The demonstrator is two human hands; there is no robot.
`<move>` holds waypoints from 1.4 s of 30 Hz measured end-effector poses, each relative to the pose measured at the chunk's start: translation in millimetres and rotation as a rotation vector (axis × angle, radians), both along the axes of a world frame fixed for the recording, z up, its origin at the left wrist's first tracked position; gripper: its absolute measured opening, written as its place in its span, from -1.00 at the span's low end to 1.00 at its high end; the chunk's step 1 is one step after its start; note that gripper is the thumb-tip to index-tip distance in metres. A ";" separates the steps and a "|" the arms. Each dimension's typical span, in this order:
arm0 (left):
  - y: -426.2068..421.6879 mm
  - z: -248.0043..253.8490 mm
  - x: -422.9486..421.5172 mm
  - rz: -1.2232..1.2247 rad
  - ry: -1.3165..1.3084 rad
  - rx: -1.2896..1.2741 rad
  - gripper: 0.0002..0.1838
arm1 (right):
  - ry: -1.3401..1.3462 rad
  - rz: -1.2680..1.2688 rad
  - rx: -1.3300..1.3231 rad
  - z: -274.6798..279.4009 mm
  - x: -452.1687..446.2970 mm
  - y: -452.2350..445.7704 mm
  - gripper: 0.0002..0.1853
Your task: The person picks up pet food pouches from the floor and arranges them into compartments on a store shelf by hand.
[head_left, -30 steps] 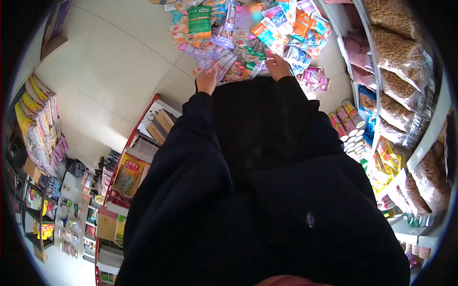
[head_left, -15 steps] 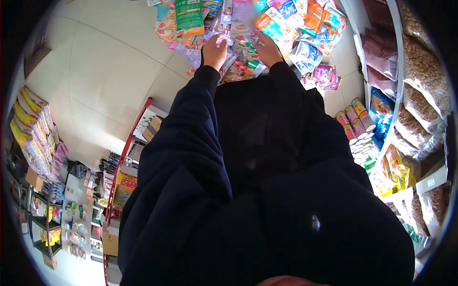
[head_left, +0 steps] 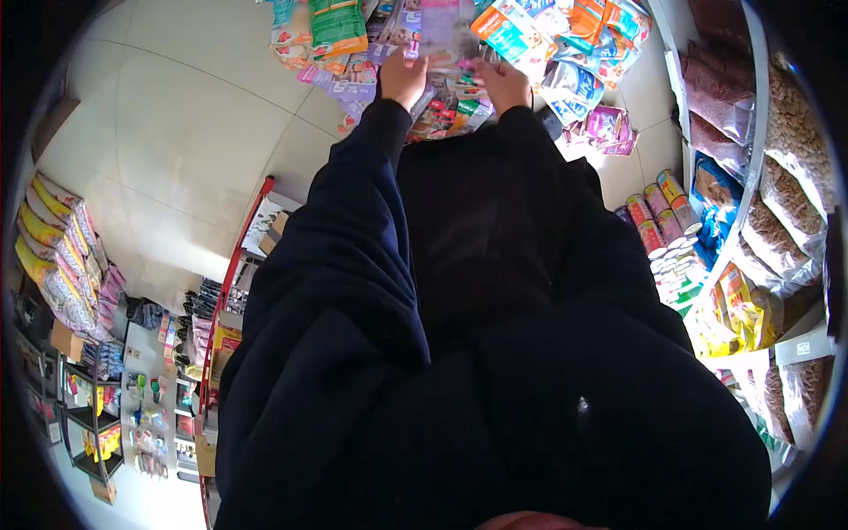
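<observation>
My left hand [head_left: 404, 79] has its thumb and fingers pinched on the near left edge of a purplish plastic packet [head_left: 440, 34], which looks partly see-through. At the packet's near right corner, my right hand [head_left: 504, 82] is closed with the fingertips together. The packet stretches between both hands, over a heap of pet-food pouches. A green and orange pouch [head_left: 337, 25] lies left of it, a lilac pouch [head_left: 352, 91] sits by my left wrist, and an orange and white pouch [head_left: 512, 37] rests beyond my right hand. Glare blurs the packet's far end.
Purple packets [head_left: 608, 130] lie right of the heap. Stacked cans [head_left: 658, 212] stand beside a shelf with clear bags of kibble [head_left: 789, 199]. To the left are a red-edged rack [head_left: 238, 238], piled sacks [head_left: 62, 243] and pale floor tiles [head_left: 190, 124].
My hands have shifted slightly, and the packet's near edge has spread wider between them. The view has tilted a little, moving the shelves and the heap slightly.
</observation>
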State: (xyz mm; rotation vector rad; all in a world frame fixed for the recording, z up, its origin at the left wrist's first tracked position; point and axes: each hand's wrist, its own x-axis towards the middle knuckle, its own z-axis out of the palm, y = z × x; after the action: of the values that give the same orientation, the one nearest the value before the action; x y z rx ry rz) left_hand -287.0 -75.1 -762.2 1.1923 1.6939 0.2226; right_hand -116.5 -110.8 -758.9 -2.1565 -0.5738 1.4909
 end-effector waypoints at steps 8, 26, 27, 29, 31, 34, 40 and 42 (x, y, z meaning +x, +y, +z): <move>-88.3 53.3 -25.3 0.154 -0.173 -0.221 -0.71 | 0.426 -0.099 -0.164 78.2 -1.8 -67.6 -0.70; -24.9 395.9 21.5 0.281 -0.755 -0.279 -0.84 | 0.282 0.010 0.230 402.7 50.5 -27.9 -0.60; -9.5 416.5 22.0 0.252 -0.769 -0.225 -0.84 | 0.274 0.014 0.291 422.0 52.2 -12.1 -0.60; 24.9 455.6 22.4 0.190 -0.810 -0.055 -0.78 | 0.231 0.101 0.439 463.7 54.7 22.9 -0.60; 52.4 503.8 25.1 0.176 -0.856 0.031 -0.78 | 0.220 0.048 0.588 516.4 52.7 50.8 -0.63; 81.5 580.3 28.6 0.123 -0.890 0.169 -0.76 | 0.144 0.054 0.795 582.0 50.0 74.9 -0.62; 86.1 678.5 32.2 -0.006 -1.019 0.383 -0.75 | 0.136 0.020 1.057 681.0 47.8 64.3 -0.63; 84.2 702.1 39.4 -0.043 -1.072 0.434 -0.77 | 0.167 -0.017 1.107 711.6 49.4 56.1 -0.63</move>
State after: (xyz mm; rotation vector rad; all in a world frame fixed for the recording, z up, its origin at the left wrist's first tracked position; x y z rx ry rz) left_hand -247.6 9.1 -60.1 1.0887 0.6808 1.0358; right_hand -67.1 -54.7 -47.3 -1.1541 -1.0017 0.9397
